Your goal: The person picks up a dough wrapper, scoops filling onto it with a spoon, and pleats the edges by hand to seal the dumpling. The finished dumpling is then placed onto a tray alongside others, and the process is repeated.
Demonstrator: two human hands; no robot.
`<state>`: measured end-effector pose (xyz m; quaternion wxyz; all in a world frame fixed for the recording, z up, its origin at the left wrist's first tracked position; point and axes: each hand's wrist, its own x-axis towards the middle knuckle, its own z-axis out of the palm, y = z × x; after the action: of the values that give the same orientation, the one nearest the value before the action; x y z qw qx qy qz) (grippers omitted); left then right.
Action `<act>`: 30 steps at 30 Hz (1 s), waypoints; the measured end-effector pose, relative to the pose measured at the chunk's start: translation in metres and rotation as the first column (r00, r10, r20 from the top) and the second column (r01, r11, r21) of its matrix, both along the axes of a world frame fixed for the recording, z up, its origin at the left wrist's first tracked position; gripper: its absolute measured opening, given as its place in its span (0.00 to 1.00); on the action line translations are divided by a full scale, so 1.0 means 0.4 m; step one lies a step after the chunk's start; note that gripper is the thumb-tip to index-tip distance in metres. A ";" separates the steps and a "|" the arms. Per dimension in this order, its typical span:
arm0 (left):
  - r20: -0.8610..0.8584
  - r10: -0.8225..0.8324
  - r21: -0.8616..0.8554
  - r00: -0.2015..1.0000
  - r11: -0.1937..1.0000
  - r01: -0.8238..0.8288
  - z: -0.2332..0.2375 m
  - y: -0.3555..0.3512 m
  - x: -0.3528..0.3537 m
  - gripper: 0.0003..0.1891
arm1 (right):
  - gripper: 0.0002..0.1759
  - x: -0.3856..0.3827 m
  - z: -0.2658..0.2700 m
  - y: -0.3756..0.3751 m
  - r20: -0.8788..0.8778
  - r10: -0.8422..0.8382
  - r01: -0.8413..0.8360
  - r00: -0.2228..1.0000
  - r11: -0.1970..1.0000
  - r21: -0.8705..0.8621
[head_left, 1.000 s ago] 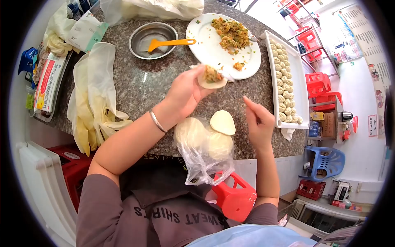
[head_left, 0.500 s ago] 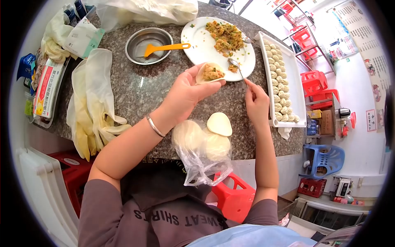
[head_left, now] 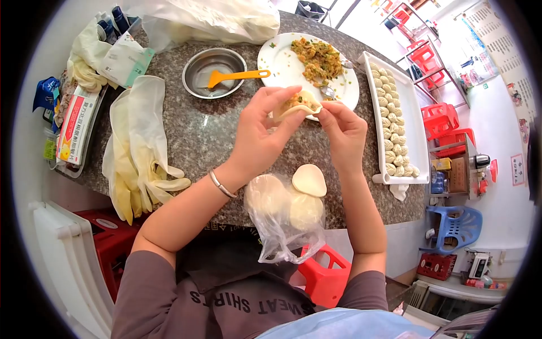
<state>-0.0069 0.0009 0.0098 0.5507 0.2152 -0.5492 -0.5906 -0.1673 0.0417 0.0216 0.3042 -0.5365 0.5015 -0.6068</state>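
My left hand (head_left: 265,127) holds a round dough wrapper (head_left: 307,98) with filling in it, its fingers curled round the edge. At the wrapper's right edge, my right hand (head_left: 344,133) pinches the dough between thumb and finger. Just beyond my hands is a white plate (head_left: 274,59) with a heap of chopped filling (head_left: 319,59). A spoon (head_left: 328,91) rests on the plate's near side. Closer to my body lie flat dough wrappers (head_left: 309,180), partly on a clear plastic bag (head_left: 276,240).
A white tray (head_left: 419,141) of pleated dumplings stands at the right. A steel bowl (head_left: 195,90) with an orange spatula (head_left: 243,74) is left of the plate. Pale gloves (head_left: 138,147), a box (head_left: 79,127) and a plastic bag (head_left: 214,22) lie left and behind.
My right hand has let go of the spoon, which now lies on the plate, and has moved left to grip the wrapper's edge. The view has shifted slightly.
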 end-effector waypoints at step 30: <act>0.158 -0.123 -0.034 0.980 0.991 0.130 -0.009 0.009 0.006 0.08 | 0.05 -0.025 -0.010 0.036 -0.019 -0.004 0.005 1.000 0.998 0.065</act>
<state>-0.0043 0.0045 0.0063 0.4719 0.2131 -0.6160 -0.5936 -0.1772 0.0563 0.0176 0.3152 -0.5308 0.5251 -0.5857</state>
